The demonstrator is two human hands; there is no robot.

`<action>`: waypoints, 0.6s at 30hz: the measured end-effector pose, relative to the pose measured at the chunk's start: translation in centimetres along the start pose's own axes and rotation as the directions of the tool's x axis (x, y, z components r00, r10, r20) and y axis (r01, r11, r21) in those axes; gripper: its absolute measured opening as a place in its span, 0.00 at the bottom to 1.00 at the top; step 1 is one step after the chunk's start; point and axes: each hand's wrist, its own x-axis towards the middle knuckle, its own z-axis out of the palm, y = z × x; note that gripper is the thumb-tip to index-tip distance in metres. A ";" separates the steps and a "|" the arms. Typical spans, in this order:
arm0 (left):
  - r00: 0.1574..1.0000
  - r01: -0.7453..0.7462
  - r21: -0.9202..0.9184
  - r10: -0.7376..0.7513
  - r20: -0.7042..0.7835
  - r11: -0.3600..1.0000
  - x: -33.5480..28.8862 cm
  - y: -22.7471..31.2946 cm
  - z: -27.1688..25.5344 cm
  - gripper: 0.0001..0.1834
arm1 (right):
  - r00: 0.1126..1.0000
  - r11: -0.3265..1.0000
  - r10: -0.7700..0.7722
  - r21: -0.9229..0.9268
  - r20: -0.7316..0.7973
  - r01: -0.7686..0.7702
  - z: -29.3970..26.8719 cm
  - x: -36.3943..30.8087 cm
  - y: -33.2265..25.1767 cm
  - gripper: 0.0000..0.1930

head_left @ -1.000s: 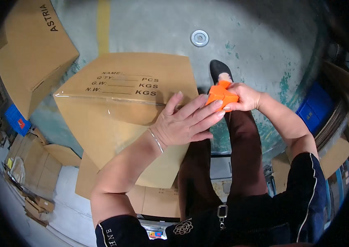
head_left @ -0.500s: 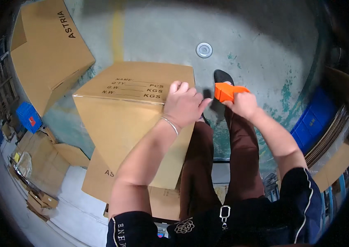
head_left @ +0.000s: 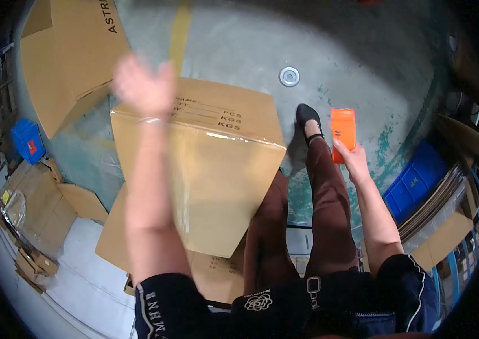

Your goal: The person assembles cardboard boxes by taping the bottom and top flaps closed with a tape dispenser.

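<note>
A large brown carton [head_left: 225, 175] stands in front of me, left of my legs, with printed lines on its far face. Shiny clear tape [head_left: 222, 135] runs along its upper edge. My left hand [head_left: 144, 87] is raised by the carton's far left corner, blurred by motion, its thumb apart from the fingers and nothing visible in it. To the right of the carton, my right hand [head_left: 352, 159] grips an orange tape dispenser [head_left: 344, 127], held upright above the floor beside my shoe.
Another big carton [head_left: 73, 62] lies at the far left. Near it sits a small blue crate [head_left: 27, 141]. Flattened cardboard [head_left: 39, 198] lies at the left. On the right are a blue bin [head_left: 414, 181] and stacked cardboard sheets [head_left: 440, 198]. A round metal disc [head_left: 289, 76] is on the floor.
My left hand has left the carton's right part and swung far to the left, fingers spreading. My right hand has moved slightly right and turned the orange tape dispenser upright.
</note>
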 end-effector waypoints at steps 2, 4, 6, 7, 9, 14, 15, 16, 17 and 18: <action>0.988 0.122 0.257 -0.143 0.066 0.959 -0.4 -10.9 1.4 0.41 | 0.999 0.999 -0.037 0.012 -0.003 0.037 -0.1 0.4 1.3 0.17; 0.639 0.418 0.069 -0.347 0.687 0.906 -0.6 -14.4 0.9 0.41 | 0.999 0.999 -0.051 0.010 -0.008 0.051 0.2 0.1 1.6 0.17; 0.561 0.352 0.111 -0.304 0.770 0.929 0.2 -15.1 0.5 0.40 | 1.000 0.999 -0.007 -0.037 0.013 0.007 1.4 -0.2 0.7 0.17; 0.483 0.281 0.133 -0.260 0.836 0.950 0.7 -14.8 0.5 0.39 | 1.000 0.999 -0.012 -0.041 0.005 0.012 1.9 0.1 0.6 0.17; 0.504 0.018 0.127 -0.119 0.855 0.992 1.5 -12.9 -0.1 0.38 | 0.999 0.999 -0.044 0.030 0.025 0.044 2.4 0.8 0.5 0.19; 0.530 -0.410 -0.096 0.322 0.785 0.907 -0.7 -7.4 -2.4 0.37 | 0.999 0.998 -0.032 0.047 -0.009 0.033 2.9 -0.5 -0.7 0.18; 0.383 -0.433 -0.181 0.362 0.850 0.883 -0.4 -3.0 -3.8 0.36 | 0.999 0.999 -0.024 0.029 -0.033 0.025 2.5 -1.1 -0.8 0.18; 0.351 -0.353 -0.378 0.496 0.794 0.856 -1.4 0.7 -3.8 0.32 | 0.998 0.999 -0.023 0.036 -0.050 0.025 2.3 -1.8 -0.6 0.18; 0.325 -0.263 -0.564 0.622 0.712 0.783 -2.5 4.4 -3.7 0.28 | 0.994 0.982 0.000 0.190 -0.114 0.021 2.1 -2.6 -0.3 0.17; 0.291 -0.153 -0.510 0.532 0.795 0.847 -2.4 8.9 -3.2 0.23 | 0.984 0.941 0.034 0.337 -0.172 0.027 2.1 -3.3 0.2 0.16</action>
